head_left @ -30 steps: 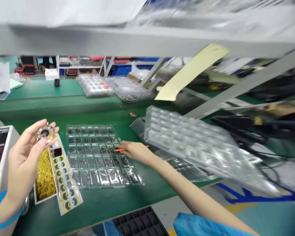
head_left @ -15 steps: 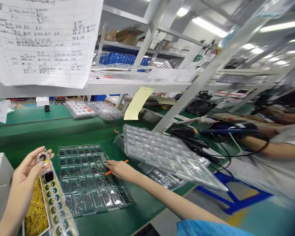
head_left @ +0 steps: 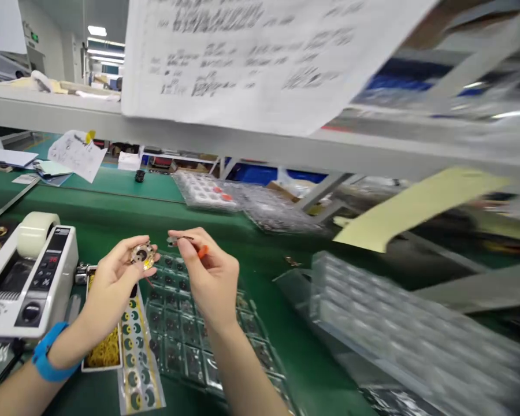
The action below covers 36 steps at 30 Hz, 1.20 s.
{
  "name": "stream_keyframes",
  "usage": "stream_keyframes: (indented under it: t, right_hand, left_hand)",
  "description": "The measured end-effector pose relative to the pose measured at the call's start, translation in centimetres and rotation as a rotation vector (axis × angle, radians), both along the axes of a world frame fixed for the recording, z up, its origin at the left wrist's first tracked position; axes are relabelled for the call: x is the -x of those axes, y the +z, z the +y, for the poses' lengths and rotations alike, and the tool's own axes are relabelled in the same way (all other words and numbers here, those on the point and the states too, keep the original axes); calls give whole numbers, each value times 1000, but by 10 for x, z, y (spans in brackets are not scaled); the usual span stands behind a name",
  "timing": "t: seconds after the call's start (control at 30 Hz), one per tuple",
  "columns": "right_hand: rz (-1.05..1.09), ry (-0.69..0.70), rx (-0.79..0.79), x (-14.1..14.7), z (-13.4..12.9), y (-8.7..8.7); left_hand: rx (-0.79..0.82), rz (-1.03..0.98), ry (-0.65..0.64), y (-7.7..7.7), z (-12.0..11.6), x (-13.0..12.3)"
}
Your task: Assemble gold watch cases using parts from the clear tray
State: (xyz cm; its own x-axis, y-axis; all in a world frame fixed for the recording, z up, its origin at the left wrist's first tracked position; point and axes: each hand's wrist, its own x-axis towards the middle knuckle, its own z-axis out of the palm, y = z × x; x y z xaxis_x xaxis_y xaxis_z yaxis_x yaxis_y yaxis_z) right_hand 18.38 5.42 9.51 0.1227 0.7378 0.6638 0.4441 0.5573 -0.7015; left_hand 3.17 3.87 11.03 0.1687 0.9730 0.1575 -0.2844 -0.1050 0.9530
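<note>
My left hand (head_left: 119, 277), with a blue band on its wrist, pinches a round metal part (head_left: 143, 255) at its edge. Close to its right, my right hand (head_left: 210, 268) holds a small dark part (head_left: 173, 239) between thumb and fingertips, with an orange tool (head_left: 203, 251) tucked in the same hand. The two held parts are apart. Below the hands lies a clear compartment tray (head_left: 186, 341) of small dark pieces. A sticker sheet (head_left: 136, 358) with green and yellow shapes lies left of the tray, beside a box of yellow rings (head_left: 106, 349).
A white tape dispenser (head_left: 47, 283) stands at the left. Stacked clear trays (head_left: 398, 323) rise at the right. A grey shelf beam (head_left: 242, 141) crosses above, with a written paper (head_left: 242, 63) and a yellow slip (head_left: 416, 208) hanging from it.
My right hand has left the compartment tray and come up beside my left hand, now with a small dark part. The view has turned left, bringing the tape dispenser fully into sight.
</note>
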Motion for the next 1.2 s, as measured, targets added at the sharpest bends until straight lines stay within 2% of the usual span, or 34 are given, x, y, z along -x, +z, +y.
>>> stream_keyframes:
  t: [0.1, 0.23, 0.4, 0.53, 0.63, 0.73, 1.0, 1.2]
  right_hand:
    - [265, 165, 69, 10, -2, 1]
    - [362, 247, 208, 6, -1, -6]
    - [310, 261, 180, -1, -3, -3]
    - [236, 202, 241, -7, -4, -1]
    - [224, 182, 229, -12, -3, -1]
    - [211, 203, 216, -14, -2, 1]
    - [198, 309, 307, -15, -2, 2]
    - [182, 304, 291, -14, -5, 5]
  left_hand:
    - [-3, 27, 9, -2, 3, 1]
    - [3, 47, -47, -9, 10, 2]
    - [30, 22, -120, -12, 16, 4]
    - [35, 9, -153, -11, 14, 2]
    - [14, 26, -167, -9, 11, 1]
    - [-7, 50, -160, -8, 7, -1]
    - [-131, 80, -139, -11, 5, -4]
    - [-224, 152, -113, -15, 6, -3]
